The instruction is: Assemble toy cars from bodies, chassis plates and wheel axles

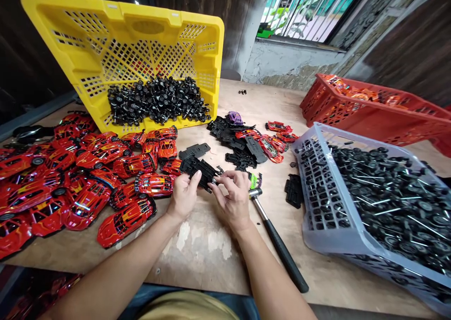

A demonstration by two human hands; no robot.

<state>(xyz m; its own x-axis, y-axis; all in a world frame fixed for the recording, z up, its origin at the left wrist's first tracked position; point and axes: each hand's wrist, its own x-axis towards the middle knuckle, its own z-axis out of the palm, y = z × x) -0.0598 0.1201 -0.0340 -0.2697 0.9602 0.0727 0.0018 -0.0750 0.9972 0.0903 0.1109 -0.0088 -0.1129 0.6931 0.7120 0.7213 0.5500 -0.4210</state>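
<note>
Left hand (pixel 185 194): I am watching it gripping a black toy-car chassis (pixel 200 173).
Right hand (pixel 234 194): bending its fingers at the chassis; I cannot tell what they are pinching.
Chassis: sitting between both hands.
Hammer (pixel 282 253): lying right of the right hand.
Red toy cars (pixel 154 184): crowding left of the left hand.

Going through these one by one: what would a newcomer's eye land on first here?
Probably the big yellow basket at the back left of the table, its open side facing the viewer and black wheels heaped inside. Next, the pile of shiny red toy cars spread across the left. Then, at the center, the left hand holding a black plastic part, the right hand at its right end.
</note>
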